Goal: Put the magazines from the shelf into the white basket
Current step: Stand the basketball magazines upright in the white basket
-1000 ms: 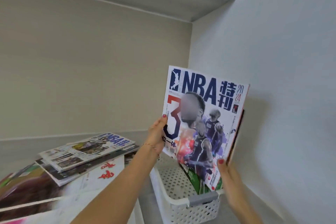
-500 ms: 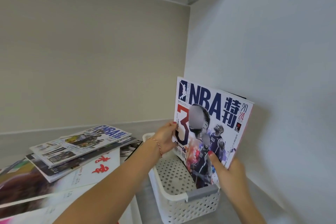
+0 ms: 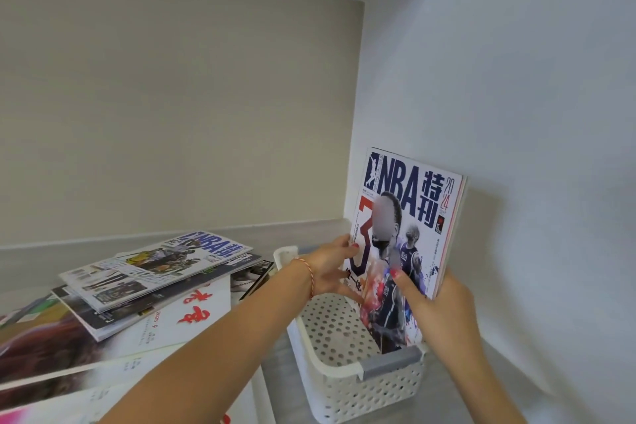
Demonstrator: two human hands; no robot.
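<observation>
An NBA magazine with a white cover stands upright, its lower end down inside the white perforated basket by the right wall. My right hand grips its right edge, thumb across the cover. My left hand rests on the left edge with the fingers spread against the cover. More magazines lie in a loose pile on the shelf to the left of the basket.
The shelf ends at a beige back wall and a white side wall directly right of the basket. Another shelf board runs overhead. The basket has a grey handle on its near end.
The magazine has moved down and toward the right wall, sinking deeper into the basket. My right hand slid up from its bottom edge to its right side.
</observation>
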